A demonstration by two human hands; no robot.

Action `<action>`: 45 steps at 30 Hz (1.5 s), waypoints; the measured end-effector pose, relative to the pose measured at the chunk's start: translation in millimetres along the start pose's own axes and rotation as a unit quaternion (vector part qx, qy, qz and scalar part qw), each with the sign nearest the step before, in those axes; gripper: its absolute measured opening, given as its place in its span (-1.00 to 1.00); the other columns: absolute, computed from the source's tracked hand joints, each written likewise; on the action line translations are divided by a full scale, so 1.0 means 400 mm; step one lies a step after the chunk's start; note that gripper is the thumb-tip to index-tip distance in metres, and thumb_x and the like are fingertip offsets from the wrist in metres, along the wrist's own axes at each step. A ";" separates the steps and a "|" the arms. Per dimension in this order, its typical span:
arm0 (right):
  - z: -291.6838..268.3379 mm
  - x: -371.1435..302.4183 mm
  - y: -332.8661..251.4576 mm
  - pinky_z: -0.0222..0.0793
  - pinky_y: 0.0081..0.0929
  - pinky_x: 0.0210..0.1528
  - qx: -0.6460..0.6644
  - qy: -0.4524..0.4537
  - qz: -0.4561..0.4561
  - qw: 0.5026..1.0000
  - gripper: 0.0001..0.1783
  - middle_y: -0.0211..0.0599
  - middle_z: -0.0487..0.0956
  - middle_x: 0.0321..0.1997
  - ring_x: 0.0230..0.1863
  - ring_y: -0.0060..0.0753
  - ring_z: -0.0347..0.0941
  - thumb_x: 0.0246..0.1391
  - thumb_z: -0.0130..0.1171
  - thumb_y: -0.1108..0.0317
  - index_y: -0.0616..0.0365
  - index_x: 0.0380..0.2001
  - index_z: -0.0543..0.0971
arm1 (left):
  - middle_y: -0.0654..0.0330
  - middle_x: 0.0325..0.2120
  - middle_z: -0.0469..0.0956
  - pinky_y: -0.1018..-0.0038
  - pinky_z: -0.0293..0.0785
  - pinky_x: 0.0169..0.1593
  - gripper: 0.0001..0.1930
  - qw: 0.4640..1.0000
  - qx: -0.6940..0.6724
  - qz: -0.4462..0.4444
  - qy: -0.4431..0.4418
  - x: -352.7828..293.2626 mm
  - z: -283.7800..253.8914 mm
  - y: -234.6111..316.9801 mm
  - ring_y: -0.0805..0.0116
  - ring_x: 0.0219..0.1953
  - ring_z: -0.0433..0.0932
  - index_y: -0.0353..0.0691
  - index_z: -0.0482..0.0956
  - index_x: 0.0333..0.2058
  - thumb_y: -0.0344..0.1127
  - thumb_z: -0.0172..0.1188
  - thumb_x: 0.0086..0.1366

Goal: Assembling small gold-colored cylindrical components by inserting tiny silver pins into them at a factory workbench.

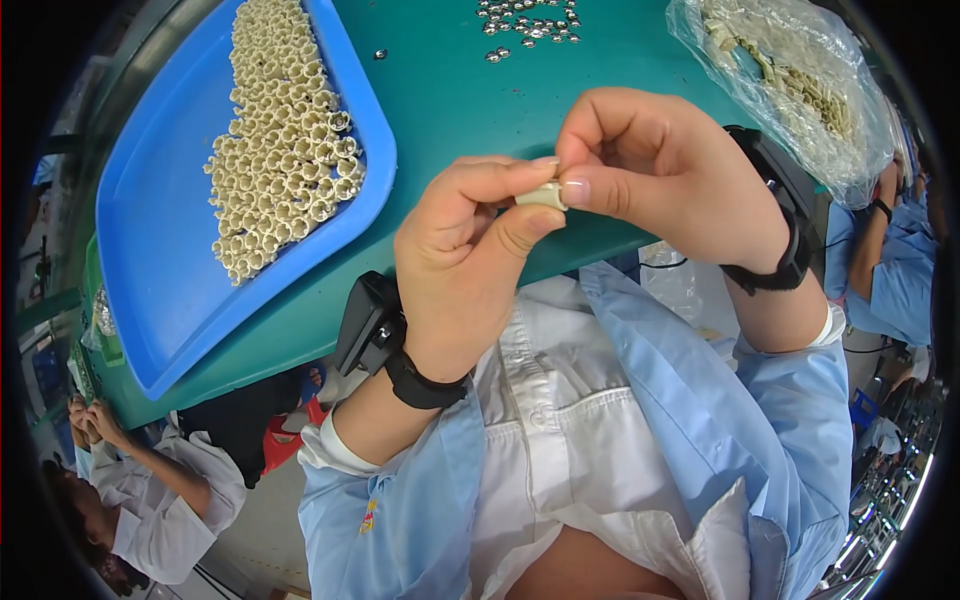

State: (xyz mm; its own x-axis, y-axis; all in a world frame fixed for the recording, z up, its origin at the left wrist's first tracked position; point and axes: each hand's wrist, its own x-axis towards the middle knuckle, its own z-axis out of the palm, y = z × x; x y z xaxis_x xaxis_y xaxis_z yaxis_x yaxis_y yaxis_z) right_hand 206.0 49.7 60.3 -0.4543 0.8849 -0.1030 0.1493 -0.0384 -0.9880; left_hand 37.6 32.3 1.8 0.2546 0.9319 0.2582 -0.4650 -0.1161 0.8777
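1. Green table (480,130): one blue tray (160,250) of cream rings (280,150), too many to count; loose metal bits (530,25); one bag (800,90).
2. Left hand (465,260) and right hand (660,175) both pinch one cream part (541,196) at the table's edge.

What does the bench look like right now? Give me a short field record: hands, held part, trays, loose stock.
left hand: pinches one end of a small cream plastic part between thumb and forefinger
right hand: fingertips grip the other end of the same part
blue tray: on the left, holds a heap of cream ring-shaped parts
small silver metal pieces: loose on the green table, top centre
clear plastic bag: top right, holds more cream parts
wrists: black bands on both
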 end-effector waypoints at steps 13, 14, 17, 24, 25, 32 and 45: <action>0.028 -0.002 -0.025 0.25 -0.57 -0.45 -0.348 0.116 -0.296 0.882 -0.77 -0.32 0.48 -0.47 -0.44 -0.44 0.38 -0.23 0.27 0.46 0.25 -0.41 0.52 | 0.08 -0.15 0.41 0.55 0.33 -0.06 -0.67 0.999 -0.042 0.032 -0.008 0.002 0.002 -0.010 0.42 -0.15 0.41 -0.29 0.22 -0.04 -0.53 -0.01 0.21; 0.030 0.004 -0.027 0.25 -0.57 -0.45 -0.361 0.113 -0.302 0.875 -0.76 -0.33 0.48 -0.47 -0.44 -0.45 0.38 -0.25 0.28 0.47 0.25 -0.41 0.51 | 0.07 -0.15 0.40 0.55 0.33 -0.06 -0.66 0.998 -0.058 0.026 0.001 0.004 0.007 -0.006 0.42 -0.14 0.41 -0.29 0.21 -0.04 -0.54 -0.02 0.21; 0.031 0.008 -0.048 0.25 -0.57 -0.44 -0.356 0.129 -0.286 0.881 -0.77 -0.34 0.48 -0.47 -0.44 -0.47 0.38 -0.23 0.25 0.48 0.25 -0.40 0.51 | 0.07 -0.14 0.39 0.55 0.33 -0.06 -0.65 0.996 -0.086 0.027 0.029 0.004 0.023 0.003 0.42 -0.14 0.40 -0.30 0.18 -0.03 -0.56 -0.02 0.20; 0.107 0.196 -0.147 0.32 -0.53 -0.38 -0.397 0.062 -0.245 0.882 -0.82 -0.23 0.50 -0.45 -0.42 -0.37 0.42 -0.14 0.12 0.44 0.25 -0.39 0.50 | 0.19 -0.34 0.38 0.59 0.32 -0.15 -0.67 0.996 -0.055 0.033 0.059 -0.013 -0.016 -0.015 0.50 -0.27 0.39 -0.30 0.20 -0.07 -0.60 -0.04 0.17; 0.111 0.232 -0.162 0.34 -0.51 -0.38 -0.386 0.028 -0.242 0.890 -0.82 -0.12 0.50 -0.47 -0.43 -0.27 0.44 -0.14 0.10 0.41 0.28 -0.42 0.50 | 0.20 -0.36 0.37 0.59 0.32 -0.16 -0.69 0.996 -0.060 0.029 0.056 -0.012 -0.009 -0.013 0.51 -0.29 0.39 -0.30 0.22 -0.09 -0.59 -0.04 0.17; 0.191 0.469 -0.169 0.37 -0.40 -0.34 -0.435 -0.044 -0.279 0.855 -0.80 0.00 0.51 -0.51 -0.43 -0.11 0.46 -0.16 0.08 0.37 0.30 -0.46 0.52 | 0.23 -0.38 0.36 0.60 0.31 -0.19 -0.79 0.997 -0.045 0.035 0.047 -0.014 -0.012 -0.018 0.53 -0.31 0.37 -0.31 0.29 -0.17 -0.55 -0.04 0.19; 0.252 0.575 -0.139 0.35 -0.53 -0.28 -0.520 -0.145 -0.207 0.816 -0.82 -0.33 0.53 -0.37 -0.36 -0.40 0.44 -0.06 0.05 0.43 0.19 -0.33 0.52 | 0.25 -0.38 0.39 0.62 0.32 -0.25 -0.84 0.998 0.035 0.048 0.004 -0.016 0.001 0.017 0.55 -0.37 0.37 -0.29 0.34 -0.23 -0.53 -0.03 0.19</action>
State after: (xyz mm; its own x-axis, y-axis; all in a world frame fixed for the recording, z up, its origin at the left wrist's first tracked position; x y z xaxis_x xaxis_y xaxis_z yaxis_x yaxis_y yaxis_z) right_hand 4.7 208.7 80.1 -0.8214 0.5687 0.0431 0.5259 0.7845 -0.3286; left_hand 33.0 25.4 6.1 0.2045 0.9181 0.3394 -0.4273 -0.2283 0.8748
